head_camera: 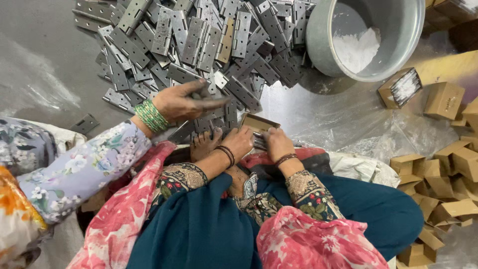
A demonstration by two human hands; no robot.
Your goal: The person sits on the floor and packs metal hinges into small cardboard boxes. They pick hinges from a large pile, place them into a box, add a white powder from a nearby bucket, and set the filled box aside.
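My left hand (238, 142) and my right hand (277, 143) both grip a small open cardboard box (257, 123) with grey metal hinges packed inside, held low over my lap. Just beyond the box lies a big heap of grey metal hinges (199, 45) on the floor. A co-worker's hand (186, 103) with green bangles reaches in from the left and rests on the near edge of the heap, fingers spread over the hinges.
A metal pot (393, 65) with white powder stands at the upper right. Several small cardboard boxes (445, 164) are scattered along the right on clear plastic sheeting. A lone hinge (85, 123) lies at the left. My bare foot (204, 144) sits by my left hand.
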